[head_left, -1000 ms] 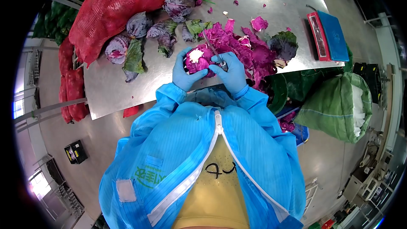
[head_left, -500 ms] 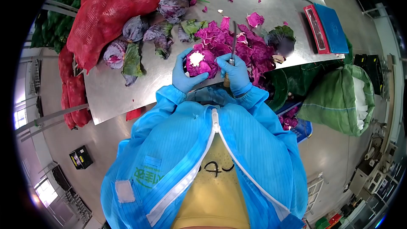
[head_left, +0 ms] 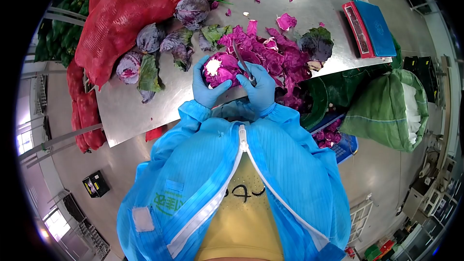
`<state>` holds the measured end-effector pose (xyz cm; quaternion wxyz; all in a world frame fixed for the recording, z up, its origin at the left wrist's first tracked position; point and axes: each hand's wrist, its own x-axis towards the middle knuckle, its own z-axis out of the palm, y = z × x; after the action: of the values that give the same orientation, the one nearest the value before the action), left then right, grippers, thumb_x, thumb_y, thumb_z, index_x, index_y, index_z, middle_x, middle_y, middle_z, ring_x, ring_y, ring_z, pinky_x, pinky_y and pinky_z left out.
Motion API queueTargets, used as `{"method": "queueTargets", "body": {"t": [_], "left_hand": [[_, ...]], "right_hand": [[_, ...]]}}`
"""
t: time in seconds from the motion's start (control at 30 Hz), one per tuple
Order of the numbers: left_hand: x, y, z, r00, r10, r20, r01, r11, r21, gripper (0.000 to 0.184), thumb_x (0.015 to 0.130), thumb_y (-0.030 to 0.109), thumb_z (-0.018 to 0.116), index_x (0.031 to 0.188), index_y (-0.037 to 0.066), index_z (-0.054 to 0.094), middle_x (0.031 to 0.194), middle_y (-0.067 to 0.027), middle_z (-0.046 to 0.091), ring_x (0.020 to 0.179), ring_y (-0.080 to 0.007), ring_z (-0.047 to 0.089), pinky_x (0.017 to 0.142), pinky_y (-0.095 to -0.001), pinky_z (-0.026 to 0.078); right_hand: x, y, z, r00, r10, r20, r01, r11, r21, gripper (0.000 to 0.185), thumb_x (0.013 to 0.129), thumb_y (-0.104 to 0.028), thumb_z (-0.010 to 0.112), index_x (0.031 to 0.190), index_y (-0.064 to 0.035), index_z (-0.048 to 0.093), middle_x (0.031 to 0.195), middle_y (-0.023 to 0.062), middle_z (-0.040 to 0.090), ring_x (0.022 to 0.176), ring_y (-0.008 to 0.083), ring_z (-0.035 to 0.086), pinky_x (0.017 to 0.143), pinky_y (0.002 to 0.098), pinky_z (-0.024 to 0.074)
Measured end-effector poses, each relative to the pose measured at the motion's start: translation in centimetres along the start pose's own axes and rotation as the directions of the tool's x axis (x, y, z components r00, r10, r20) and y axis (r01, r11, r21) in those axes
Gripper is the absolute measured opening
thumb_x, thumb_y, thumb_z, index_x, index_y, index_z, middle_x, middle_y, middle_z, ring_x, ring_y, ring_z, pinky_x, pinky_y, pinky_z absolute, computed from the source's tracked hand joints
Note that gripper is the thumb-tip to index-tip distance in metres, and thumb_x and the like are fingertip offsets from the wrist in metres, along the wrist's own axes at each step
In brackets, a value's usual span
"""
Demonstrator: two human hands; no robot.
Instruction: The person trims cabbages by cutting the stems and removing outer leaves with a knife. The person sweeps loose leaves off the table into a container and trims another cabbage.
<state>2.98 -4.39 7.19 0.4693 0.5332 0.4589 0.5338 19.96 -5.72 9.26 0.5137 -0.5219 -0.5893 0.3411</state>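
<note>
A peeled red cabbage (head_left: pixel 224 71) with a pale cut stem end sits between my gloved hands above the table's near edge. Fingers and thumb of my left hand (head_left: pixel 205 84) are wrapped round its left side. My right hand (head_left: pixel 259 87) is closed on a knife (head_left: pixel 240 58), whose blade points up and to the left beside the cabbage. The handle is mostly hidden in the palm. Just beyond lies a heap of loose purple cabbage leaves (head_left: pixel 285 60). Whole red cabbages (head_left: pixel 192 10) and greenish outer leaves (head_left: pixel 150 75) rest to the left.
A big red mesh sack (head_left: pixel 130 14) covers the table's back left. A red and blue box-like object (head_left: pixel 369 29) stands at the right edge. Below the right side are a blue crate (head_left: pixel 345 149) with purple pieces and a green sack (head_left: pixel 386 111).
My right hand has moved left against the cabbage, and the knife has tilted from upright to leaning left. The cabbage is turned a little, still in my left hand.
</note>
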Motion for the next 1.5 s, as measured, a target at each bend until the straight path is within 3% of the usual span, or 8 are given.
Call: {"method": "queueTargets", "body": {"t": [0.23, 0.47, 0.6, 0.73, 0.8, 0.97, 1.03, 1.5], "left_hand": [[-0.1, -0.5, 0.3, 1.000, -0.014, -0.022, 0.014, 1.000, 0.026, 0.089, 0.062, 0.019, 0.084, 0.131, 0.003, 0.031, 0.126, -0.0141, 0.043, 0.115, -0.0248, 0.048, 0.097, -0.0356, 0.044], [0.3, 0.3, 0.4, 0.983, -0.172, 0.070, 0.181, 0.971, -0.153, 0.079, 0.064, 0.016, 0.082, 0.128, 0.003, 0.037, 0.122, -0.0129, 0.048, 0.112, -0.0236, 0.050, 0.097, -0.0360, 0.043], [0.4, -0.4, 1.1, 0.984, -0.177, 0.033, 0.180, 0.964, -0.194, 0.076, 0.065, 0.014, 0.080, 0.128, 0.005, 0.038, 0.121, -0.0121, 0.049, 0.111, -0.0233, 0.051, 0.097, -0.0362, 0.043], [0.9, -1.3, 0.2, 0.966, -0.237, 0.106, 0.260, 0.857, -0.445, 0.070, 0.076, 0.025, 0.069, 0.135, 0.008, 0.034, 0.131, -0.0132, 0.045, 0.118, -0.0299, 0.048, 0.099, -0.0437, 0.041], [1.4, -0.3, -0.2, 0.799, -0.460, 0.387, 0.527, 0.226, -0.819, 0.072, 0.079, 0.036, 0.064, 0.139, 0.013, 0.031, 0.138, -0.0163, 0.038, 0.122, -0.0341, 0.043, 0.098, -0.0505, 0.041], [1.6, -1.0, -0.5, 0.659, -0.200, 0.725, 0.638, -0.362, -0.680, 0.088, 0.076, 0.067, 0.046, 0.143, 0.014, 0.024, 0.142, -0.0234, 0.029, 0.127, -0.0452, 0.034, 0.098, -0.0568, 0.037], [1.4, -1.4, -1.1, 0.629, -0.200, 0.751, 0.679, -0.328, -0.657, 0.088, 0.074, 0.064, 0.051, 0.142, 0.015, 0.025, 0.143, -0.0206, 0.030, 0.127, -0.0452, 0.033, 0.100, -0.0576, 0.034], [1.3, 0.8, -1.9, 0.508, -0.295, 0.809, 0.805, 0.497, -0.324, 0.100, 0.061, 0.047, 0.077, 0.137, 0.002, 0.031, 0.131, -0.0133, 0.047, 0.118, -0.0258, 0.050, 0.103, -0.0383, 0.037]], "right_hand": [[-0.1, -0.2, -0.6, 0.998, 0.063, 0.019, -0.060, 0.990, -0.125, 0.025, 0.080, -0.014, 0.068, 0.102, -0.0041, 0.063, 0.101, 0.0109, 0.061, 0.080, 0.0220, 0.061, 0.071, 0.0275, 0.0492], [1.1, 1.0, -1.9, 0.936, 0.256, 0.242, -0.327, 0.886, 0.330, 0.016, 0.083, -0.011, 0.065, 0.094, -0.0005, 0.061, 0.082, 0.0009, 0.060, 0.065, 0.0053, 0.051, 0.055, 0.0214, 0.0418], [1.0, 1.5, -1.9, 0.888, 0.445, -0.115, -0.305, 0.757, 0.578, 0.015, 0.084, -0.012, 0.065, 0.095, -0.0025, 0.061, 0.076, 0.0005, 0.058, 0.058, 0.0055, 0.049, 0.052, 0.0217, 0.0414], [0.6, 4.1, -3.8, 0.898, 0.398, -0.187, -0.345, 0.901, 0.264, 0.026, 0.079, -0.009, 0.069, 0.101, -0.0007, 0.058, 0.078, 0.0014, 0.058, 0.067, 0.0074, 0.052, 0.059, 0.0218, 0.0438], [0.1, 4.6, -4.5, 0.921, 0.304, -0.245, -0.286, 0.952, 0.107, 0.043, 0.072, -0.016, 0.076, 0.106, -0.0003, 0.055, 0.089, 0.0044, 0.059, 0.074, 0.0090, 0.053, 0.064, 0.0244, 0.0459], [-1.5, 7.6, -6.0, 0.880, 0.453, -0.145, -0.453, 0.891, 0.033, 0.044, 0.077, -0.017, 0.072, 0.111, 0.0011, 0.051, 0.095, 0.0053, 0.057, 0.080, 0.0107, 0.055, 0.071, 0.0234, 0.0467], [-1.2, 5.8, -6.3, 0.910, 0.406, -0.077, -0.351, 0.858, 0.375, 0.039, 0.084, -0.020, 0.067, 0.115, -0.0015, 0.052, 0.087, 0.0017, 0.055, 0.074, 0.0082, 0.053, 0.067, 0.0207, 0.0449], [5.8, -2.1, -4.8, 0.766, 0.056, 0.640, -0.314, 0.901, 0.298, 0.045, 0.066, -0.018, 0.082, 0.104, -0.0072, 0.062, 0.091, -0.0015, 0.056, 0.082, 0.0082, 0.050, 0.079, 0.0242, 0.0426]]}}
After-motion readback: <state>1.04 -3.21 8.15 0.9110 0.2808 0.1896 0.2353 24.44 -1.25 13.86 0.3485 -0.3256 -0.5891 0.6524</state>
